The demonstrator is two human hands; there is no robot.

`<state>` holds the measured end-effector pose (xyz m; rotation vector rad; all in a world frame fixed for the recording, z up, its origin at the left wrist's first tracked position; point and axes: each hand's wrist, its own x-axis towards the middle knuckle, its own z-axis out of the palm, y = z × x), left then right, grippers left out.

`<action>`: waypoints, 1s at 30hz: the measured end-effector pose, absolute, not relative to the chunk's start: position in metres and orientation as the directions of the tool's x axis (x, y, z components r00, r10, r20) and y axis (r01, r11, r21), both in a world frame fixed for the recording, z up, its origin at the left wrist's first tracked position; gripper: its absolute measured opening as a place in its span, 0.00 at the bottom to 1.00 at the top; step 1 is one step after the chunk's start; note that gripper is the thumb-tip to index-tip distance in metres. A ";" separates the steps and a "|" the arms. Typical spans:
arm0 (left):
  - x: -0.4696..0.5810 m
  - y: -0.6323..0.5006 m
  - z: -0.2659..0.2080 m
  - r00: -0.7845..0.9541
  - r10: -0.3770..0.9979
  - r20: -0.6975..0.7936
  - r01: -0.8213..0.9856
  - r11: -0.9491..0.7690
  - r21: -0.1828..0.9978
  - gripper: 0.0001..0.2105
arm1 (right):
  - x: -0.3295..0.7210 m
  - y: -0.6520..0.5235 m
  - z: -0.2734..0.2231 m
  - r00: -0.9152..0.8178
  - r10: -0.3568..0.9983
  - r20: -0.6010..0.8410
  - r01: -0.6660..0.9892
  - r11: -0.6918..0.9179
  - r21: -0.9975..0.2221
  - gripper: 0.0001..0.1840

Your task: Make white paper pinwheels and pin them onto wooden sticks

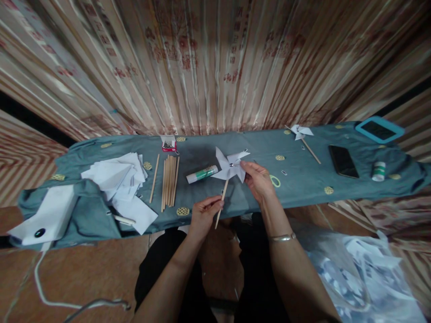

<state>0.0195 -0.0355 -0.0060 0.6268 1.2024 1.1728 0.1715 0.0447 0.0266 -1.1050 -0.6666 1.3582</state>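
A white paper pinwheel (233, 168) on a thin wooden stick (225, 189) is held up over the front of the table. My left hand (204, 214) is closed round the lower part of the stick. With thumb and fingers, my right hand (257, 178) pinches the right-hand blade of the pinwheel. A round silver pin head sits at the pinwheel's centre. Just left of the blades lies a glue stick (202, 174) with a green and white label. Scissors with a pale green handle (275, 181) lie partly hidden behind my right hand.
Left on the cloth-covered table (256, 197) are a pile of white paper (114, 175), several wooden sticks (170, 181) and a small red box of pins (169, 144). To the right lie another pinwheel (302, 131), a phone (343, 160), a glue stick (379, 171) and a blue-framed tablet (380, 129).
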 end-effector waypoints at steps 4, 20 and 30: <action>0.020 -0.036 -0.007 -0.078 0.919 -0.387 -0.353 0.338 0.873 0.13 | 0.171 0.045 0.028 0.152 0.963 -0.223 -0.424 -0.140 -0.895 0.19; 0.023 -0.032 -0.008 -0.106 0.921 -0.375 -0.373 0.313 0.874 0.13 | 0.179 0.036 0.026 0.142 0.935 -0.326 -0.384 -0.252 -0.889 0.20; 0.026 -0.031 -0.011 -0.121 0.931 -0.345 -0.361 0.283 0.889 0.15 | 0.172 0.030 0.026 0.095 0.936 -0.338 -0.357 -0.285 -0.890 0.19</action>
